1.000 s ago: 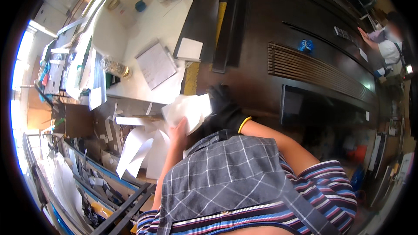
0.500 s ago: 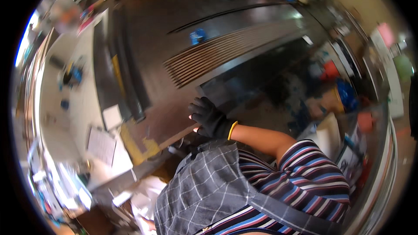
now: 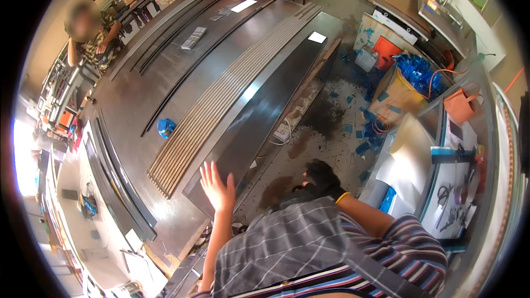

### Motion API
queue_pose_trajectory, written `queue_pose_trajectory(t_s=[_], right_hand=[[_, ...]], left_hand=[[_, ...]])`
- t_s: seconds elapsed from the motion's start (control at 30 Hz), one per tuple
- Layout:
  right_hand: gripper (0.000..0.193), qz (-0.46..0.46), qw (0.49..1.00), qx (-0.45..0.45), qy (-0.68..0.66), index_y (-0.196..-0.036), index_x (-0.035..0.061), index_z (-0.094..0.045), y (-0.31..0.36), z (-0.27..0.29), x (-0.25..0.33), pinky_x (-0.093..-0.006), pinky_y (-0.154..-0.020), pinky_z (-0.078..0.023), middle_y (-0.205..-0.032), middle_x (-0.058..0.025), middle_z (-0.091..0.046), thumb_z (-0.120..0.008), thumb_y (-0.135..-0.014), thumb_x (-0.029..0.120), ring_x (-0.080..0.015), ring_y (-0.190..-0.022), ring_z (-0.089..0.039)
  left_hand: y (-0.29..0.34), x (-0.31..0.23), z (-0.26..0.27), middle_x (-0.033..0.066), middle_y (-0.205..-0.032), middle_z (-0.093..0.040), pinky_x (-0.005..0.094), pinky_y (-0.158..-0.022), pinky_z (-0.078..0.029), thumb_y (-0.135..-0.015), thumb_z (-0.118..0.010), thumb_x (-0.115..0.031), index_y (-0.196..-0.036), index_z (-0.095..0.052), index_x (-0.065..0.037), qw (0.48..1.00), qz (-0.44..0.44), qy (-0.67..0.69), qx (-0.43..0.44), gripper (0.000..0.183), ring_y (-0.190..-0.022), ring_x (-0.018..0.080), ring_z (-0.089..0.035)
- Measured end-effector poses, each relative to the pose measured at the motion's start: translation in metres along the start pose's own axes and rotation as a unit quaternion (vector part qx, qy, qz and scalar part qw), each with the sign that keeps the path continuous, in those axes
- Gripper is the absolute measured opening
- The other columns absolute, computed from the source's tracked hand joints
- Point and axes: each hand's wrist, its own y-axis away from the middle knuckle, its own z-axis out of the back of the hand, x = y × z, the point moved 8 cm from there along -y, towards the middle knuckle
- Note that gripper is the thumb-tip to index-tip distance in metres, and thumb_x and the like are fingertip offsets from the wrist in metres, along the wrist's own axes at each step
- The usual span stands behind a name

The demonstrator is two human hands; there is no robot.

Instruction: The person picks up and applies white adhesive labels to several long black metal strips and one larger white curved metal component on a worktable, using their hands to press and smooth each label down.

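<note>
My left hand (image 3: 218,189) is bare, its fingers stretched up and spread. It holds nothing and is over the near end of a dark flat panel (image 3: 243,132) at the table's edge. My right hand (image 3: 323,180) wears a black glove with a yellow cuff and bare fingertips. Its fingers curl in close to my checked apron (image 3: 298,232), beside a dark shape whose kind I cannot make out. Left of the panel, a bundle of long, thin brownish strips (image 3: 232,91) lies along the dark table (image 3: 124,113).
A blue roll (image 3: 165,127) sits left of the strips. Long black strips (image 3: 182,80) lie farther back. Two people are at the table's far side and left. To the right are a bin of blue scraps (image 3: 422,74), an orange bag (image 3: 461,108) and a shelf with scissors (image 3: 443,193).
The view has swung round, showing more floor on the right. My bare left hand has come into sight. My gloved right hand has gone from over the table's corner to beside my apron, fingers curled.
</note>
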Motion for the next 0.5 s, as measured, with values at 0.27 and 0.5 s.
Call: queue_pose_trajectory(t_s=[0.27,0.5], right_hand=[[0.024,-0.164,0.983,-0.073,-0.039,-0.090,0.0037,-0.064,0.042,0.090,-0.124,-0.0406,-0.077,-0.048,-0.090,-0.0139,-0.063,-0.069,-0.076,0.024,-0.0323,-0.088,-0.061],[0.021,-0.193,0.978,-0.056,-0.049,-0.088,0.0049,-0.066,-0.013,0.092,-0.189,-0.0418,-0.073,-0.049,-0.086,-0.0142,-0.065,-0.064,-0.080,0.024,-0.0326,-0.083,-0.062]], left_hand=[[-0.021,-0.031,-0.107,0.0128,-0.155,-0.015,0.0478,-0.115,-0.010,-0.091,-0.046,-0.046,-0.147,-0.027,-0.012,0.978,0.138,-0.141,0.061,0.067,-0.144,0.0284,-0.011],[-0.030,-0.045,-0.123,0.0150,-0.154,-0.015,0.0493,-0.114,-0.009,-0.090,-0.048,-0.042,-0.146,-0.027,-0.011,0.978,0.133,-0.146,0.071,0.067,-0.144,0.0302,-0.009]])
